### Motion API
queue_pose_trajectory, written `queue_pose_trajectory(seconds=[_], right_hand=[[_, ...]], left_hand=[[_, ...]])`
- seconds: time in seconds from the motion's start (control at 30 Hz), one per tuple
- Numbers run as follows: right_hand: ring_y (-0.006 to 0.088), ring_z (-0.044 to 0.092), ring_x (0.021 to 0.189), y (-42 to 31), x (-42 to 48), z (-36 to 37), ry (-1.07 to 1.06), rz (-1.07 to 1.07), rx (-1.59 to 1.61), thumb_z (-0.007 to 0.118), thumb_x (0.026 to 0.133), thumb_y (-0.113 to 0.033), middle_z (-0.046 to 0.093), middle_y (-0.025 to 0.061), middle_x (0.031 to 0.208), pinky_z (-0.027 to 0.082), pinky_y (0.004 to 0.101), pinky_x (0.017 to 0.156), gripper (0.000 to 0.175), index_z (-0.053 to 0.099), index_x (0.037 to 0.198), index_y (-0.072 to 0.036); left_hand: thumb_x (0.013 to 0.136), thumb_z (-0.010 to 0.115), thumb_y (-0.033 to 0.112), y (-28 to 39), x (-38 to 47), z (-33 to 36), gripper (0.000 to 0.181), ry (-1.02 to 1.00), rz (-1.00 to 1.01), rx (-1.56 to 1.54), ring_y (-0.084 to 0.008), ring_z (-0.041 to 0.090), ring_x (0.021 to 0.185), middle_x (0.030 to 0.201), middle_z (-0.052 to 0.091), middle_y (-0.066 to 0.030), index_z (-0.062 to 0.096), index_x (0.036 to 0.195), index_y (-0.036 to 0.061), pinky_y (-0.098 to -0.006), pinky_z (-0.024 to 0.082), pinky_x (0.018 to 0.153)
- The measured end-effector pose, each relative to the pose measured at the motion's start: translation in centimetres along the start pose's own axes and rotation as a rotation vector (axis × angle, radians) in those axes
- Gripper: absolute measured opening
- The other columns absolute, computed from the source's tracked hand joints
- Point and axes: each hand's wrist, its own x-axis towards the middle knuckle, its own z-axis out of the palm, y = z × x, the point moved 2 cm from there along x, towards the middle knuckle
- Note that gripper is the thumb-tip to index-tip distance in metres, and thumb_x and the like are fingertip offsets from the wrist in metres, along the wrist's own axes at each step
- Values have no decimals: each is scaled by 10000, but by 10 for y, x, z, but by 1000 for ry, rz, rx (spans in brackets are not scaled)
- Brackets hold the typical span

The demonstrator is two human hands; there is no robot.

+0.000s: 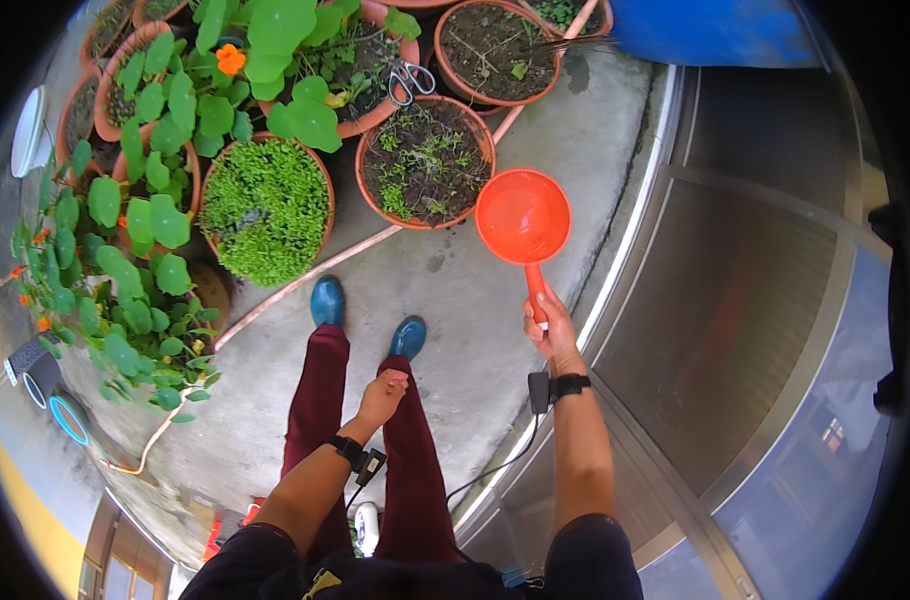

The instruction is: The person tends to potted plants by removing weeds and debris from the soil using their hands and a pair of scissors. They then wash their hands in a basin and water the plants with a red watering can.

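Observation:
My right hand (551, 324) grips the handle of an orange-red plastic water dipper (523, 217). The dipper's round bowl faces up, and I cannot tell whether any water is in it. Its left rim appears against the edge of a terracotta-coloured pot (427, 162) of dark soil and sparse seedlings. Over my thigh, my left hand (384, 391) is loosely curled with nothing visible in it. A pair of scissors (410, 81) lies at the rim between this pot and a larger pot behind it.
A pot of dense green seedlings (269, 210) stands left of it, beside nasturtiums (147, 217) with orange flowers. A pale hose (305, 281) crosses the concrete floor (455, 300) near my blue boots. Framed sliding panels (710, 315) line the right side, below a blue object (714, 30).

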Motion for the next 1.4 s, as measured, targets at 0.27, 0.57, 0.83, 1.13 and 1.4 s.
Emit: queue_pose_trajectory(seconds=[0.27,0.57,0.83,1.13,1.4], right_hand=[[77,451,473,27,19,-13,61,78,-43,562,1066,-216,587,42,812,327,212,415,519,439,1561,-120],[84,447,458,12,20,7,170,90,-131,596,1050,-203,575,29,769,300,225,411,497,486,1525,-107],[94,459,445,-20,38,14,212,49,-207,612,1036,-207,577,27,754,292,232,411,459,527,1475,-101],[96,457,452,-48,55,29,238,-6,-241,613,1028,-195,567,22,740,298,237,417,410,563,1423,-96],[99,441,471,-72,74,61,286,-55,-278,608,1025,-172,548,19,739,303,245,428,391,572,1406,-90]], left_hand=[[999,562,26,47,53,42,188,-117,146,-49,-159,679,877,981,707,-80,627,1174,2,-306,557,808],[1017,544,40,56,65,37,178,-68,-21,-246,-168,681,884,991,698,-110,627,1157,-33,-307,569,798],[1027,539,36,59,62,42,159,-86,-74,-312,-170,673,912,1001,682,-99,622,1148,-24,-308,563,804],[1025,557,46,58,63,44,147,-100,-64,-342,-166,673,915,1003,681,-93,624,1143,-13,-305,563,806],[1024,565,51,65,64,41,151,-97,-57,-365,-164,677,921,1004,682,-94,618,1152,-8,-306,566,807]])
